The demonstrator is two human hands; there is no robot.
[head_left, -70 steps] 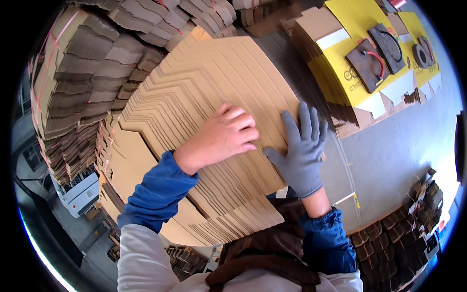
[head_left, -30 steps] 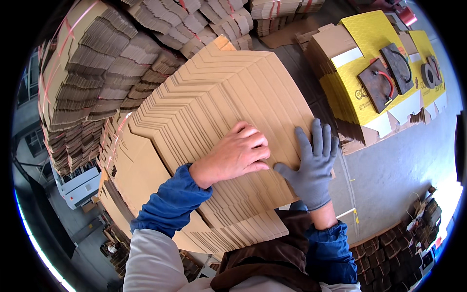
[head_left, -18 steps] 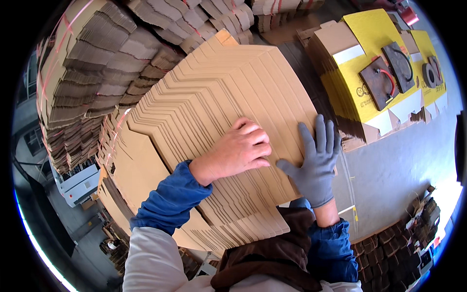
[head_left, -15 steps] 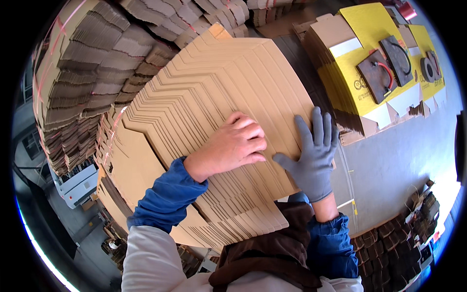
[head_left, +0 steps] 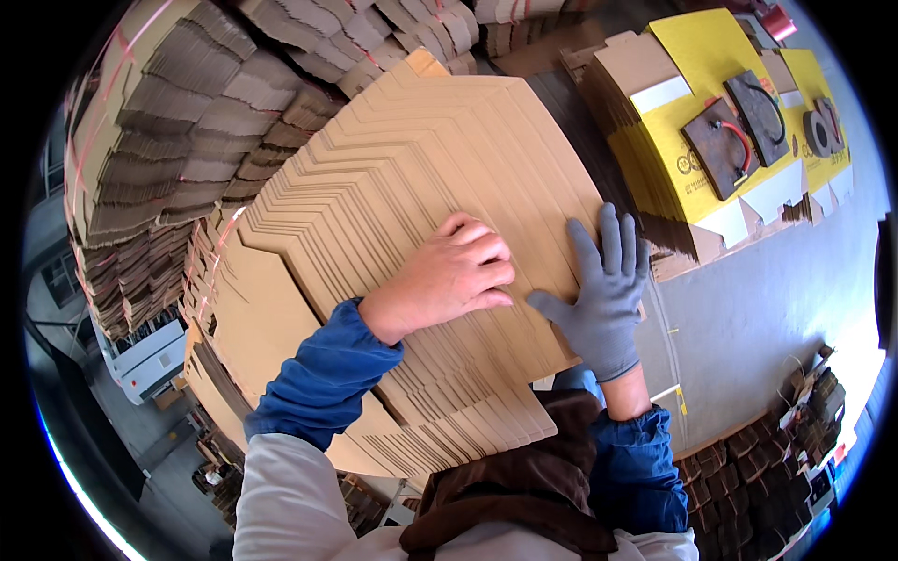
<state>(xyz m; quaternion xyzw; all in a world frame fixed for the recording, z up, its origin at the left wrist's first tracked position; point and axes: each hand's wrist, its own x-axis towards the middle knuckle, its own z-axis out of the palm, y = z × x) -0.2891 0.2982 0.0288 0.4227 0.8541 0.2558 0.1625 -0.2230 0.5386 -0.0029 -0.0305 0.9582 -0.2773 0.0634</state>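
Note:
A fanned stack of flat brown cardboard blanks lies in front of me, the sheets overlapping in steps. My left hand is bare and rests on the middle of these sheets. Its fingers are bent and slightly apart, with nothing visible between them. My right hand, in a grey glove, lies with spread fingers over the right edge of the top blank. Its thumb points left across the cardboard.
Tall bundles of cardboard tied with pink strapping rise at the left and back. At the right, yellow printed cartons carry dark metal plates with handles. More stacked brown pieces sit at lower right beside the grey floor.
Both hands keep almost the same place and pose on the cardboard. The view has shifted very slightly.

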